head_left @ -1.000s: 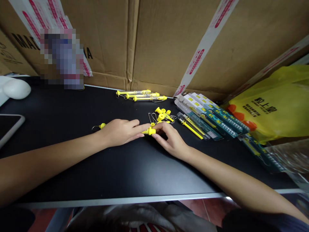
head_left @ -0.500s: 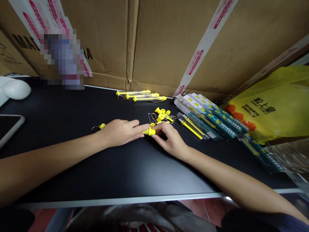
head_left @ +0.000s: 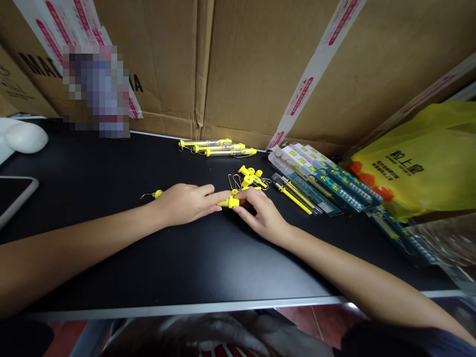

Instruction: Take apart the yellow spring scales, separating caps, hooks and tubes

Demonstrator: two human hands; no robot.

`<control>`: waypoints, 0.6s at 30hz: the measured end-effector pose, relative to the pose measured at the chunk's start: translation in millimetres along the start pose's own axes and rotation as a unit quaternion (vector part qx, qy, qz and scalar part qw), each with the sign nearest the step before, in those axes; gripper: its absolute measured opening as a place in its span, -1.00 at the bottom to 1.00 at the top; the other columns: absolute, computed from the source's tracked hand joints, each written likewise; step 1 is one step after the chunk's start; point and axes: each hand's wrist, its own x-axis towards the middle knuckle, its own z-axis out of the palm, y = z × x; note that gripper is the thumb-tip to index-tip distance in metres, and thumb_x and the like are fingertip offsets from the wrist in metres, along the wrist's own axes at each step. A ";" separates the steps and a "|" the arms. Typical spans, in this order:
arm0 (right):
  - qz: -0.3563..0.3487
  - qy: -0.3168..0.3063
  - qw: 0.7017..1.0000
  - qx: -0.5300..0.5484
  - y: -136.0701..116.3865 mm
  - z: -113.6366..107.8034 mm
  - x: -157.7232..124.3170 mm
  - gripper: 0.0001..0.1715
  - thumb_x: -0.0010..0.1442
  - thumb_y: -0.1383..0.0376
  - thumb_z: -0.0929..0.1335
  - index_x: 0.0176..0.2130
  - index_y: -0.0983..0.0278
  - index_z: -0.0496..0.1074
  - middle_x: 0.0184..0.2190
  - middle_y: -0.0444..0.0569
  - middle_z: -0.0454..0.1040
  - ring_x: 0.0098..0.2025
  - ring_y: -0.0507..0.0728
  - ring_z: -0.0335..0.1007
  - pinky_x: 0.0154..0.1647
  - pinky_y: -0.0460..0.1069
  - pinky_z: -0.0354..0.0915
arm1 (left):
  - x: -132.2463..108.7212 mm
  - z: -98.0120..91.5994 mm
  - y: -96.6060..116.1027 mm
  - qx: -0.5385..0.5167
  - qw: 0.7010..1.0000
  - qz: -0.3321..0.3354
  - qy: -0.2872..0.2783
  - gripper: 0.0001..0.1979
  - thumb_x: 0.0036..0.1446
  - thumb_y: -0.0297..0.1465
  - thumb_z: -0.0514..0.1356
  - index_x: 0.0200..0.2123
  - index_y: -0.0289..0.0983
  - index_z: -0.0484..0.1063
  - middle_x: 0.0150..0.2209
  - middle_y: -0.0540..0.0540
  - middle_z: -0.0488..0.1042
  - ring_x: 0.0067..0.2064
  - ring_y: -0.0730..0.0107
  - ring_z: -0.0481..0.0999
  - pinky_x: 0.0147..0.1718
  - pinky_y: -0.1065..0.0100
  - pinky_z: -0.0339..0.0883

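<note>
My left hand [head_left: 188,204] is closed over the tube of a yellow spring scale [head_left: 224,203], which lies crosswise low over the table. The hand hides most of the tube. A metal hook [head_left: 146,196] and a bit of yellow stick out on its left. At the other end, the thumb and fingertips of my right hand [head_left: 266,215] pinch the yellow end cap [head_left: 233,202]. Just beyond the right fingers is a small heap of yellow caps [head_left: 247,181] and metal hooks [head_left: 235,182].
Three spring scales [head_left: 219,147] lie at the back against a cardboard box [head_left: 245,69]. To the right are clear tubes with yellow rods [head_left: 293,197], several packages [head_left: 323,173] and a yellow bag [head_left: 431,163]. A phone-like device [head_left: 17,196] and a white rounded object [head_left: 28,138] are at left.
Almost nothing differs. Both hands keep the same hold on the spring scale, and the hook at its left end has shifted very slightly.
</note>
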 end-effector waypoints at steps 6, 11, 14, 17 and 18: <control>-0.002 0.005 1.000 0.013 -2.1 0.5 -2.7 -0.71 0.22 0.19 0.30 -0.09 0.22 0.18 -0.33 -0.04 0.37 -0.34 0.10 0.29 -0.23 0.04 0.24 | 0.5 -0.6 -0.3 0.006 1.000 0.003 0.006 -0.63 0.32 -0.20 -0.11 0.12 -0.10 0.24 -0.36 0.03 0.41 -0.48 0.52 0.43 -0.60 0.48 0.12; -0.008 -0.030 0.999 -0.021 -1.1 -2.2 1.6 -0.76 0.33 0.19 0.14 -0.29 0.24 0.26 -0.39 -0.03 0.36 -0.31 0.13 0.24 -0.24 0.04 0.17 | 0.7 0.5 -0.7 0.005 1.000 0.008 0.001 -0.62 0.32 -0.21 -0.09 0.14 -0.11 0.22 -0.35 0.02 0.42 -0.45 0.54 0.44 -0.57 0.50 0.14; -0.010 -0.024 0.999 -0.021 0.0 -1.0 2.1 -0.77 0.33 0.20 0.16 -0.31 0.23 0.28 -0.41 -0.04 0.37 -0.32 0.12 0.24 -0.25 0.03 0.16 | 0.4 0.7 -0.7 0.005 1.000 0.006 0.000 -0.63 0.32 -0.22 -0.09 0.14 -0.10 0.22 -0.35 0.02 0.42 -0.45 0.55 0.44 -0.57 0.51 0.14; 0.000 0.000 1.000 -0.005 -0.6 0.0 0.4 -0.87 0.28 0.21 0.24 -0.22 0.23 0.26 -0.38 -0.06 0.37 -0.33 0.10 0.26 -0.25 0.02 0.18 | 0.3 0.0 -0.6 0.003 1.000 0.002 0.000 -0.63 0.32 -0.21 -0.10 0.14 -0.11 0.22 -0.35 0.02 0.42 -0.46 0.53 0.44 -0.58 0.50 0.12; 0.001 0.006 1.000 0.000 -1.1 -0.1 -0.3 -0.85 0.26 0.20 0.27 -0.20 0.23 0.24 -0.37 -0.07 0.37 -0.34 0.09 0.26 -0.25 0.01 0.19 | 0.3 -0.2 -0.5 0.001 1.000 0.001 -0.001 -0.63 0.32 -0.21 -0.11 0.14 -0.11 0.21 -0.35 0.02 0.43 -0.46 0.53 0.44 -0.58 0.50 0.12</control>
